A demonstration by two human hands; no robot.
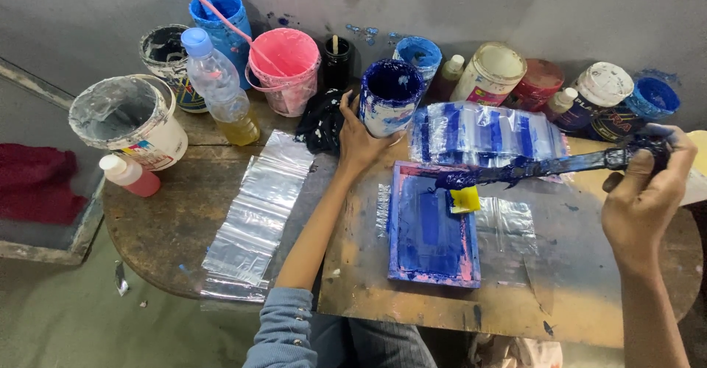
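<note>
Table (169, 228): back edge crowded with paint pots, open board at the near edge, blue screen frame (433, 224) mid-board. Left hand (359, 141), arm outstretched, grips blue ink cup (389, 97) behind the frame. Right hand (646, 191), raised, clenches ink-coated stick (545, 166) reaching over the frame.

Blue-grey denim sleeve (283, 331) pushed up left arm, right forearm bare, denim trousers (375, 342)

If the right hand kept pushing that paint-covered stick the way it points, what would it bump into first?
Held in the right hand, the stick points left over the blue-stained frame. Its tip would probably meet the left forearm first, though depth is unclear.
</note>
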